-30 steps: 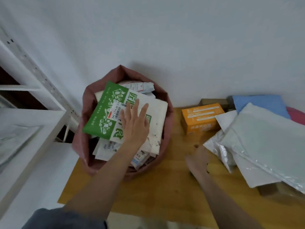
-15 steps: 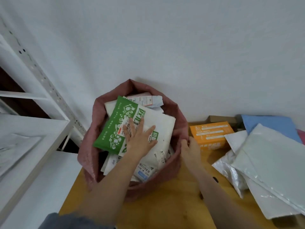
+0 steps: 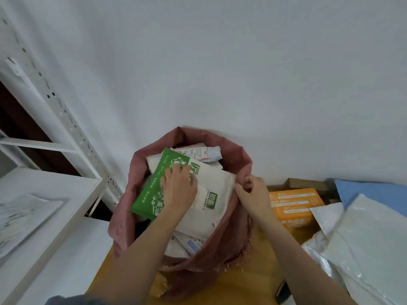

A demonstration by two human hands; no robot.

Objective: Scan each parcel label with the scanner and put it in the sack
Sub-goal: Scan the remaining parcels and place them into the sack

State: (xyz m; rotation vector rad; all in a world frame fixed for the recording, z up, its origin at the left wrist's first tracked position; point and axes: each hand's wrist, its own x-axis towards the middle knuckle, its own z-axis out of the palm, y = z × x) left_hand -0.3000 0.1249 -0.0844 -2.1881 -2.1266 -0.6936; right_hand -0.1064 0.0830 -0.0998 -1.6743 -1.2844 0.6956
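Sack (image 3: 123, 230) nearly full; my left hand (image 3: 179, 190) lies flat, fingers straight, pressing the green-and-white parcel (image 3: 211, 190) down on top of the mailers already inside. My right hand (image 3: 253, 190) pinches the sack's right rim, holding the mouth open. Right of the sack, an orange box (image 3: 293, 205) and pale mailers (image 3: 370, 238) remain on the table (image 3: 253, 287), by my judgement not yet scanned; no scanner clearly identifiable

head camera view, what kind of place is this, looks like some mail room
Probably a small parcel sorting or mail room. A red sack is stuffed with labelled parcels, more mailer bags and an orange box wait on the table, and a white metal rack stands alongside.
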